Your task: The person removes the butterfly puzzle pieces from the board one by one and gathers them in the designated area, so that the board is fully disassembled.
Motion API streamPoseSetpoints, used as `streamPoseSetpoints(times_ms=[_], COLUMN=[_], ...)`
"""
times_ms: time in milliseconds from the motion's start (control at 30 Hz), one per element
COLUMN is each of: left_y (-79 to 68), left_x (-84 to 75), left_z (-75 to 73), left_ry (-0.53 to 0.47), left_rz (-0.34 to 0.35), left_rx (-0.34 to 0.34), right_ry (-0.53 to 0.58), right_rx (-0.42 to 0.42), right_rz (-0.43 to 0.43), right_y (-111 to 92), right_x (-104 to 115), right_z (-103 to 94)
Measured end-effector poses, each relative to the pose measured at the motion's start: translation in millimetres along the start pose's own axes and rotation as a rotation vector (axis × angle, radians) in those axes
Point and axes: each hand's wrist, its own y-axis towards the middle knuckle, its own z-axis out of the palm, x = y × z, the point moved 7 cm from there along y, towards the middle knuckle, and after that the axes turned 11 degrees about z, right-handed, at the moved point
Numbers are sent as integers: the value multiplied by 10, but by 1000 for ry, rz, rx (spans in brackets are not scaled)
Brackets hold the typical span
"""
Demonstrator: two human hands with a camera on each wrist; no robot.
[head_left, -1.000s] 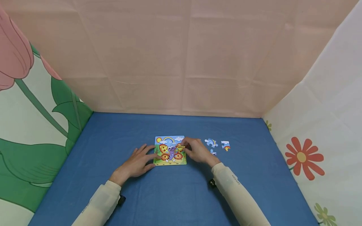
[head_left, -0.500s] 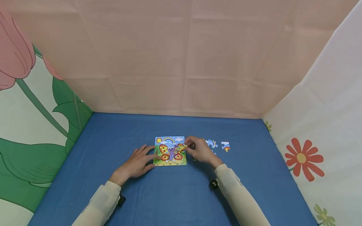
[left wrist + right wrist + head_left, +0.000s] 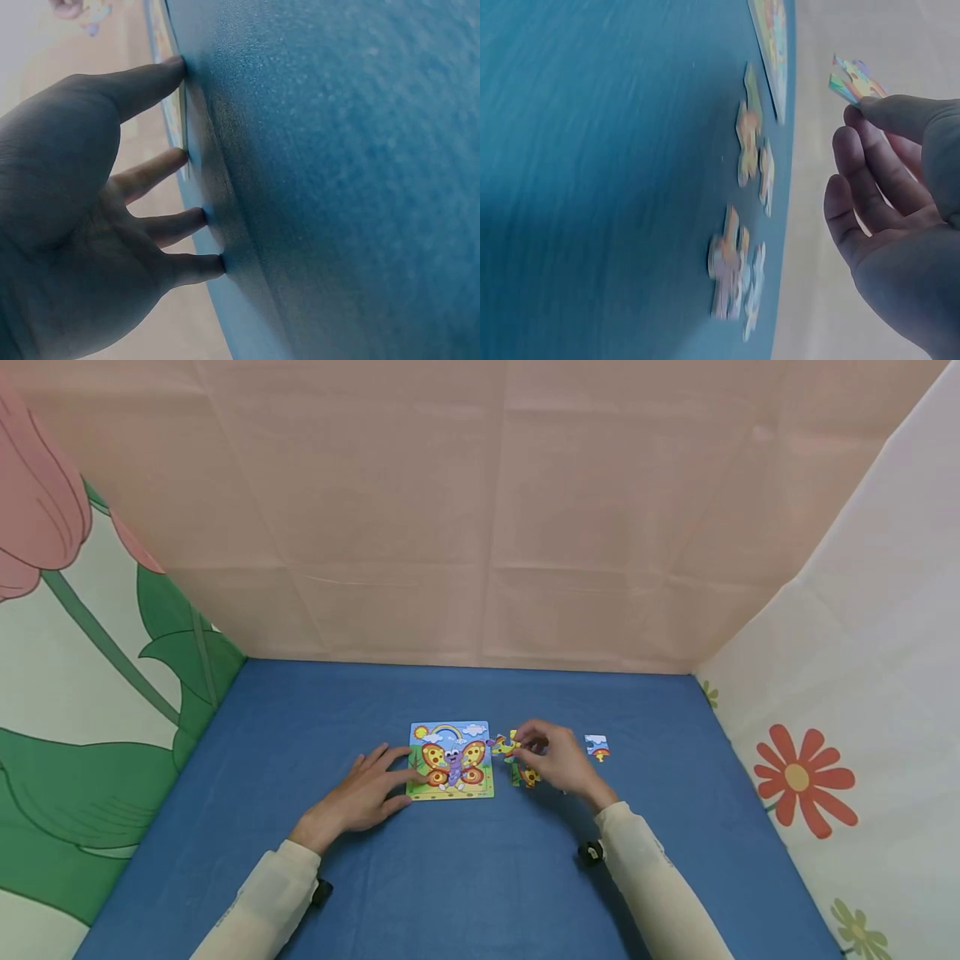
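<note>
A square puzzle board [image 3: 474, 732] with a butterfly, sun and rainbow picture lies on the blue cloth. My left hand [image 3: 371, 793] rests at its left edge with fingers spread, a fingertip over the picture; in the left wrist view the thumb [image 3: 150, 86] touches the board's edge. Beside the board on the right, my right hand [image 3: 558, 760] pinches a yellow and red puzzle piece [image 3: 855, 79] between thumb and fingertips, raised above the cloth in the right wrist view. Loose pieces [image 3: 528, 776] lie below and partly behind this hand.
A blue and white puzzle piece [image 3: 597, 747] with an orange part lies farther right. More loose pieces [image 3: 731, 262] sit close together on the blue cloth [image 3: 450, 877]. A beige backdrop [image 3: 480, 527] rises behind, with flowered cloth walls [image 3: 885, 693] at the sides.
My right hand has moved right, from over the board's right edge to beside it, carrying the pinched piece. It now covers other loose pieces and uncovers those nearer the board. The left hand stays put.
</note>
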Motion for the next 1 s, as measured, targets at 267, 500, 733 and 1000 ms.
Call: streamPoseSetpoints(times_ms=[267,500,733,1000], left_y=[-2,0,-13,-1], left_x=[13,9,13,6], left_z=[-17,-14,-8,-18], left_ry=[-5,1,-3,-6], left_rz=[-3,3,-3,5], left_rx=[1,2,2,0], right_ry=[-8,-29,-76,-107], right_rx=[-27,-54,-53,-40], right_rz=[19,91,118,168], right_y=[-161,-350,-509,-659], right_x=[-102,-365,-619,-882], right_z=[-275,-548,-773,-971])
